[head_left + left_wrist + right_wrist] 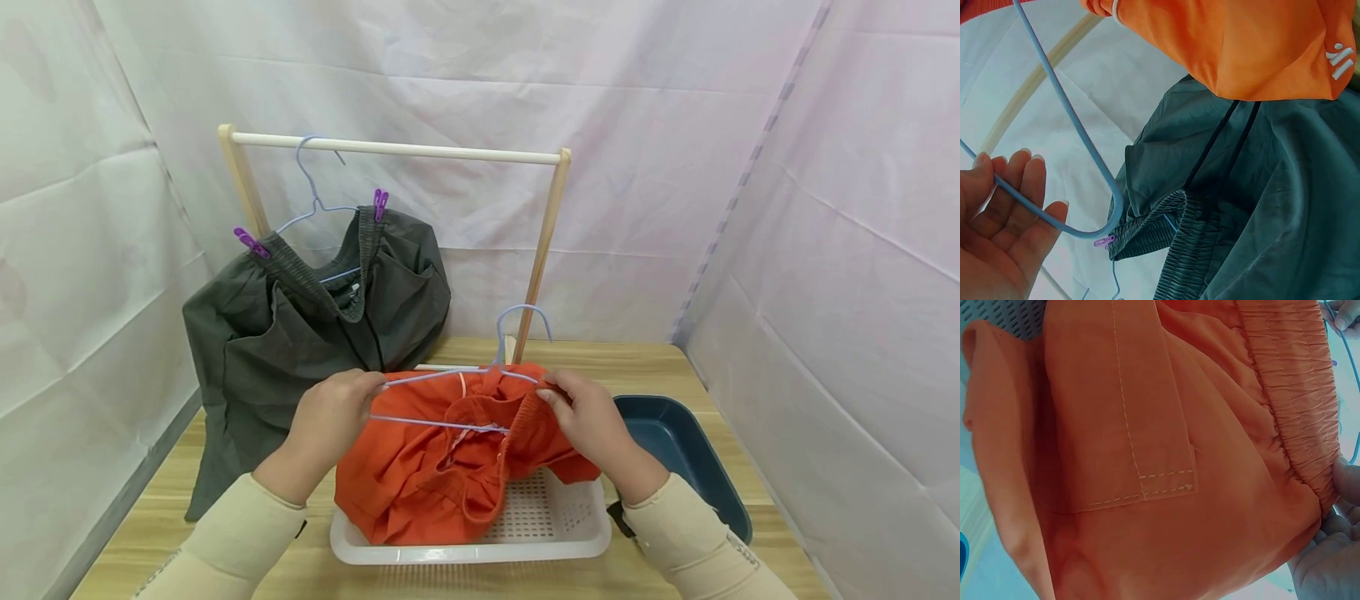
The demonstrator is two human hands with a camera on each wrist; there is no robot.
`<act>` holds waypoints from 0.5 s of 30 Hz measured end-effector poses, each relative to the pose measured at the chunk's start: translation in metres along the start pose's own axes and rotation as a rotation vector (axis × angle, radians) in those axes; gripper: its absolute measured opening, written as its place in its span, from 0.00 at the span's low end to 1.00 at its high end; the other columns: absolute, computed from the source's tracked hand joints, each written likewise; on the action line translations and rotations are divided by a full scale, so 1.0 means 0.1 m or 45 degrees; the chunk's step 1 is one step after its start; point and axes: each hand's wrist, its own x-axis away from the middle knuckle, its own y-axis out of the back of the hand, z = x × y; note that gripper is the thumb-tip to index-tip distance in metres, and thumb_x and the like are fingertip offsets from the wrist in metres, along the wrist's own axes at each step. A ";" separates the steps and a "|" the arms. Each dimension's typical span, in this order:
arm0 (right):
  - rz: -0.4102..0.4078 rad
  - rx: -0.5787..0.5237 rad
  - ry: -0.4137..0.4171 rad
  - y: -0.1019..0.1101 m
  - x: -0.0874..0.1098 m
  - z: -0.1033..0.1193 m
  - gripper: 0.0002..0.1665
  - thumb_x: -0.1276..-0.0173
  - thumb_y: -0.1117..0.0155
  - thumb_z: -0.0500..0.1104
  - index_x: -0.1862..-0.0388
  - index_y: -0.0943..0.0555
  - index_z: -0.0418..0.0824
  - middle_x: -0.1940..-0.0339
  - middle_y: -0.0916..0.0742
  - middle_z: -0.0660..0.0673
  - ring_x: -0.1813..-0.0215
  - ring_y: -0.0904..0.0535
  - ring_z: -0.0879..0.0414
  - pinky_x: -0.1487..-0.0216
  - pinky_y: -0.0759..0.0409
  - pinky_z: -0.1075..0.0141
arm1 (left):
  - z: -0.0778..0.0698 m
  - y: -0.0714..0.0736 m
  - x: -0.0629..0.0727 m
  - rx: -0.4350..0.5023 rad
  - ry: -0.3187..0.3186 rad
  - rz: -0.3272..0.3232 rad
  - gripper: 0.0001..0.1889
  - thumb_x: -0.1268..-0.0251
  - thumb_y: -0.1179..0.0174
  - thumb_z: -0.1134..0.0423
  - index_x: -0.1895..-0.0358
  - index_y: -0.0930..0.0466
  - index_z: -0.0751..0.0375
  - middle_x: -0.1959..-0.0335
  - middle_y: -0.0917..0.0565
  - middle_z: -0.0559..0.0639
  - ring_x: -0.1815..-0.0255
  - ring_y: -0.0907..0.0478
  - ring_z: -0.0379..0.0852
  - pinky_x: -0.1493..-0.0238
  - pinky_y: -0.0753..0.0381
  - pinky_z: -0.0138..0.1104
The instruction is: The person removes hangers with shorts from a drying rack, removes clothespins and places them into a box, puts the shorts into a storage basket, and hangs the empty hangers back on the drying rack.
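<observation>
Rack (pixel 450 151) is standing behind the white basket (pixel 540 550). Dark grey garment (pixel 405 283) is hanging behind and left of the basket, off a hanger (pixel 302 169) on the rack's bar; this one is looking done. Orange garment (pixel 405 483) is bunching over the basket, covering its left side; I'm judging it about midway. Dark blue tray (pixel 675 429) is sitting right of the basket. Second hanger (pixel 435 423) is being held above the basket: one end seemingly going inside the orange waistband (pixel 1297 394), the other showing bare. Left undone: that bare end not yet in the waistband, no clip showing there, hook not yet on the bar.

Left hand (pixel 333 408), above the basket's left, is pinching the hanger wire between thumb and fingers, the fingers only loosely curving. Right hand (pixel 592 417), above the basket's right, is gripping the orange waistband, thumb in front, fingers behind. Purple clips (pixel 380 205), two, are gripping the grey waistband, behind and left of the basket.

Hidden: the hanger's right end, so I can't tell whether the right hand is catching wire too. Right forearm is covering part of the tray; folds are hiding the orange garment's shape.
</observation>
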 end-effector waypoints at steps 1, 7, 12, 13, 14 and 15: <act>0.000 -0.001 -0.002 0.00 0.00 0.01 0.08 0.37 0.33 0.35 0.58 0.18 0.38 0.64 0.14 0.45 0.65 0.20 0.54 0.64 0.18 0.59 | 0.00 0.00 0.00 -0.001 -0.005 -0.012 0.07 0.45 0.32 0.73 0.62 0.15 0.64 0.74 0.17 0.53 0.75 0.23 0.48 0.70 0.16 0.40; -0.010 -0.004 -0.025 0.01 -0.03 0.06 0.08 0.37 0.32 0.36 0.59 0.18 0.38 0.65 0.14 0.44 0.65 0.20 0.52 0.62 0.18 0.58 | 0.03 0.01 0.01 -0.011 -0.031 -0.065 0.06 0.45 0.33 0.72 0.63 0.15 0.66 0.74 0.17 0.55 0.74 0.22 0.50 0.71 0.16 0.41; -0.032 0.003 -0.028 -0.02 -0.05 0.11 0.08 0.38 0.32 0.37 0.60 0.18 0.38 0.66 0.14 0.45 0.66 0.20 0.52 0.63 0.19 0.59 | 0.05 0.02 0.01 -0.032 -0.025 -0.081 0.06 0.44 0.32 0.72 0.63 0.16 0.66 0.73 0.17 0.55 0.74 0.22 0.50 0.71 0.16 0.41; -0.032 0.002 -0.028 -0.02 -0.05 0.11 0.07 0.38 0.31 0.37 0.60 0.18 0.38 0.66 0.14 0.45 0.66 0.21 0.52 0.63 0.19 0.59 | 0.05 0.02 0.01 -0.035 -0.023 -0.083 0.06 0.45 0.32 0.72 0.63 0.16 0.66 0.73 0.17 0.55 0.74 0.22 0.50 0.71 0.16 0.41; -0.032 -0.002 -0.029 -0.02 -0.05 0.12 0.07 0.38 0.31 0.37 0.61 0.18 0.39 0.66 0.15 0.45 0.66 0.21 0.53 0.64 0.19 0.59 | 0.06 0.02 0.01 -0.037 -0.021 -0.084 0.06 0.44 0.32 0.72 0.63 0.16 0.66 0.73 0.17 0.55 0.74 0.22 0.50 0.70 0.16 0.41; -0.031 -0.004 -0.030 -0.03 -0.05 0.13 0.07 0.38 0.31 0.37 0.61 0.18 0.39 0.67 0.15 0.45 0.67 0.21 0.53 0.64 0.19 0.59 | 0.06 0.02 0.01 -0.038 -0.018 -0.084 0.06 0.44 0.33 0.72 0.63 0.16 0.66 0.73 0.17 0.55 0.74 0.22 0.50 0.70 0.16 0.42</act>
